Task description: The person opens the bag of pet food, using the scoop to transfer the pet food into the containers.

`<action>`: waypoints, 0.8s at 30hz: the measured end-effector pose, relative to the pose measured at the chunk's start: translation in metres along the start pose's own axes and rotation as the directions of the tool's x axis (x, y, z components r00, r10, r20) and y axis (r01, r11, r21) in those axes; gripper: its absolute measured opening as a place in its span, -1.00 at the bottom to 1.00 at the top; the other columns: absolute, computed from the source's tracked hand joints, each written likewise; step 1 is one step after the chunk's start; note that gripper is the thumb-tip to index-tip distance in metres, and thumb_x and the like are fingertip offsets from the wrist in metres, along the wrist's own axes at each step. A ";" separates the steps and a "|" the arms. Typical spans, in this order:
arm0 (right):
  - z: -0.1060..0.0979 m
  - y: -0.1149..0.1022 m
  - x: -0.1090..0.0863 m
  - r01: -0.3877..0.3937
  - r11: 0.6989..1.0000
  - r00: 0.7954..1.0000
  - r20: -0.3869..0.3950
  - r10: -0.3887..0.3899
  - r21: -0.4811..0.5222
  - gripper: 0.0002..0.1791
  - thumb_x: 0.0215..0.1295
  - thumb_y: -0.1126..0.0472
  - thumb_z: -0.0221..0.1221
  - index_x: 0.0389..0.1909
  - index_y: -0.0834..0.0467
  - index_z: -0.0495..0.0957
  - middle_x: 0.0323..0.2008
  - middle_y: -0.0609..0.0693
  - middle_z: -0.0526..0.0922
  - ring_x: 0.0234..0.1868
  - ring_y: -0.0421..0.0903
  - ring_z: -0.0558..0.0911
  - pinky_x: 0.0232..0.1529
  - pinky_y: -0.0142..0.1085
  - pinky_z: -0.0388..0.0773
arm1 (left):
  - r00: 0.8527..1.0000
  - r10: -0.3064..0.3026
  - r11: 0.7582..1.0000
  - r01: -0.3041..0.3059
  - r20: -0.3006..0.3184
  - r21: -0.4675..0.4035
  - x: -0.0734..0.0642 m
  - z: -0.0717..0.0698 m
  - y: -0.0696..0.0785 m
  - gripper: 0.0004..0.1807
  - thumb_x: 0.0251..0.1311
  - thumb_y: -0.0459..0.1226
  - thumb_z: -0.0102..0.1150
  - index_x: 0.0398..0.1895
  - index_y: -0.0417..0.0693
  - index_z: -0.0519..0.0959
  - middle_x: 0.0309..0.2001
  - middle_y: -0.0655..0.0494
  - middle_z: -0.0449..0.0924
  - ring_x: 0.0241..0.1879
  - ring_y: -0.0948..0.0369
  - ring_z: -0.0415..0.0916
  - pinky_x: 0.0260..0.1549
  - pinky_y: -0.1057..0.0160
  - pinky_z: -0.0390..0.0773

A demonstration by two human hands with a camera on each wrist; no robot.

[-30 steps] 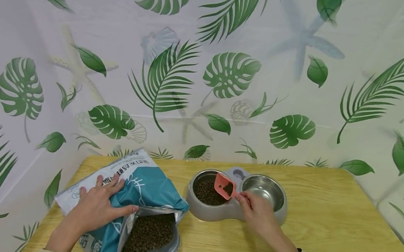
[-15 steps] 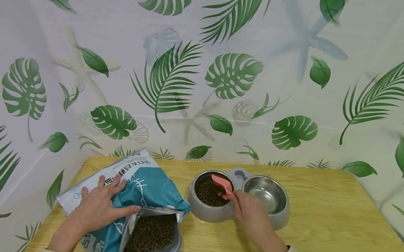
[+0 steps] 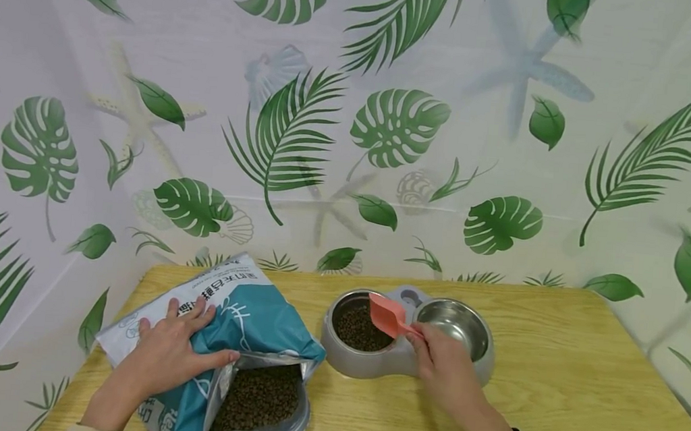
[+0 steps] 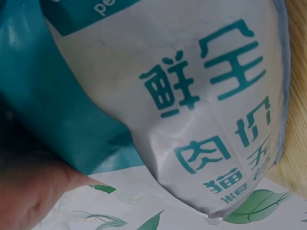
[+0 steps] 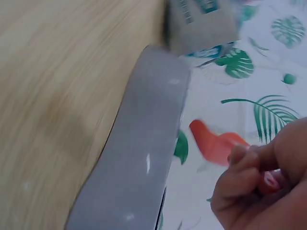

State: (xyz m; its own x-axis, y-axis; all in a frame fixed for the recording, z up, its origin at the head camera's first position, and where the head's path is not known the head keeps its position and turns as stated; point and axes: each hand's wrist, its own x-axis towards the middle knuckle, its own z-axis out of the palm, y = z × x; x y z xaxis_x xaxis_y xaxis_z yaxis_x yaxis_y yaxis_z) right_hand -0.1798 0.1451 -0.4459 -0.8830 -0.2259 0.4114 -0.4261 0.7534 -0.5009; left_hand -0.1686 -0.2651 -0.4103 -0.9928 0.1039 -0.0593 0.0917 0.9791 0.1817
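Observation:
My left hand (image 3: 167, 350) lies with spread fingers on a teal-and-white pet food bag (image 3: 270, 318), its thumb along the open mouth. Brown kibble (image 3: 261, 398) fills that opening. In the left wrist view the bag's printed face (image 4: 120, 72) covers most of the frame. My right hand (image 3: 449, 372) pinches the handle of a coral scoop (image 3: 385, 315), held tilted over the right side of the left steel bowl. More kibble (image 3: 357, 328) lies in that bowl. The right wrist view shows the scoop (image 5: 216, 146) above the side of the grey double-bowl stand (image 5: 144, 134).
The right steel bowl (image 3: 455, 322) of the stand shows bare metal, partly behind my right hand. A wooden table (image 3: 576, 376) carries everything. Behind it hangs a leaf-printed cloth (image 3: 416, 248), which also runs along the left side.
The scoop carried some kibble over the left bowl, dipped and tipped leftward there, then came back up to the right with no kibble showing. My left hand and the bag stayed put.

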 end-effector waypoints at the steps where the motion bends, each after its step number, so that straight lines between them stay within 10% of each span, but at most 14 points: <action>1: -0.003 -0.003 -0.001 -0.064 0.993 0.997 0.048 0.060 0.096 -0.88 0.49 0.25 0.19 -0.20 0.21 0.65 -0.56 -0.08 0.56 -0.57 -0.27 0.45 -0.52 -0.38 0.41 | 1.000 0.002 1.000 -0.002 0.001 -0.001 0.000 0.000 0.000 0.20 0.02 0.56 0.10 0.51 -0.12 0.37 0.51 -0.28 0.28 0.44 -0.59 0.04 0.04 -0.78 0.11; 5: -0.014 -0.014 -0.008 -0.274 0.888 0.944 0.281 0.174 0.370 -0.74 0.57 0.11 0.11 -0.19 0.23 0.62 -0.60 -0.09 0.51 -0.64 -0.32 0.35 -0.61 -0.43 0.30 | 1.000 0.002 1.000 -0.002 0.005 -0.003 0.000 0.000 0.001 0.19 0.02 0.56 0.10 0.51 -0.12 0.37 0.51 -0.28 0.28 0.44 -0.59 0.03 0.05 -0.78 0.10; 10: -0.015 -0.029 -0.022 -0.379 0.753 0.857 0.512 0.065 0.539 -0.61 0.61 0.01 0.03 -0.22 0.29 0.53 -0.63 -0.04 0.49 -0.73 -0.31 0.27 -0.71 -0.46 0.21 | 1.000 0.005 1.000 -0.005 0.000 -0.005 -0.001 0.000 0.001 0.19 0.03 0.55 0.11 0.51 -0.13 0.37 0.51 -0.29 0.27 0.44 -0.59 0.02 0.05 -0.78 0.09; 24: 0.025 -0.058 -0.046 -0.659 0.500 0.611 0.787 -0.080 0.562 -0.58 0.61 0.00 0.01 -0.06 0.36 0.44 -0.60 -0.08 0.40 -0.65 -0.22 0.27 -0.58 -0.42 0.23 | 1.000 0.000 1.000 0.000 -0.004 0.005 -0.001 0.000 0.002 0.19 0.03 0.55 0.10 0.50 -0.15 0.37 0.50 -0.31 0.29 0.44 -0.60 0.02 0.06 -0.78 0.09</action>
State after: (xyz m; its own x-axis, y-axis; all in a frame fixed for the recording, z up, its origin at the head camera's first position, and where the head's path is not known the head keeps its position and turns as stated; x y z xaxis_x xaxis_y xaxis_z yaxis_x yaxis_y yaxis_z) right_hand -0.1195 0.0966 -0.4547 -0.6603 -0.6850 -0.3079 0.2581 0.1780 -0.9496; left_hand -0.1669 -0.2633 -0.4098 -0.9932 0.1028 -0.0554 0.0916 0.9800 0.1766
